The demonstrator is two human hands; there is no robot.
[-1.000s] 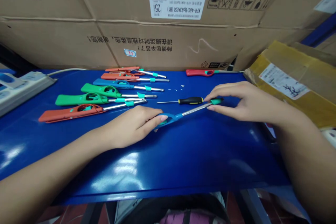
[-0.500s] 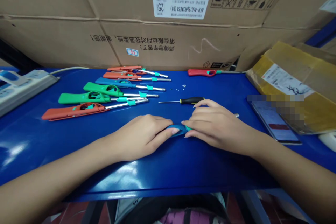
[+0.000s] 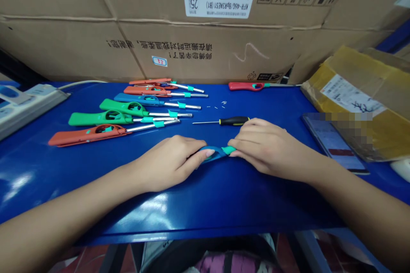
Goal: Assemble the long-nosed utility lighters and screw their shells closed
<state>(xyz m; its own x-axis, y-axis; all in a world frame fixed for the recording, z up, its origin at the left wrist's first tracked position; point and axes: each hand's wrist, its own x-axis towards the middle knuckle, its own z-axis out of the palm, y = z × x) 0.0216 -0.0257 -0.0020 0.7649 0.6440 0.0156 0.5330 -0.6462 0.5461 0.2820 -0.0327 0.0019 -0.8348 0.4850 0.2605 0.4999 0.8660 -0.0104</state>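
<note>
Between my two hands is a blue long-nosed lighter [image 3: 217, 153], held low over the blue table. My left hand [image 3: 174, 162] is closed around its handle, thumb on top near the trigger opening. My right hand [image 3: 272, 145] is closed over the nozzle end, fingertips beside a green part [image 3: 228, 150]; the hand hides most of the nozzle. Just beyond the right fingers lies a black and yellow screwdriver [image 3: 233, 121], its shaft pointing left.
Several lighters lie at the left, among them an orange one [image 3: 88, 135], a green one [image 3: 96, 117] and a blue one [image 3: 137, 99]. A red lighter [image 3: 245, 87] rests by the cardboard box [image 3: 166, 34]. At right are a phone [image 3: 336, 145] and a taped parcel [image 3: 352, 98]; a power strip [image 3: 35, 100] is left.
My right hand has shifted slightly right along the lighter, and more of the green part shows between the hands. My left hand keeps its grip, slightly further left. The view has tilted slightly.
</note>
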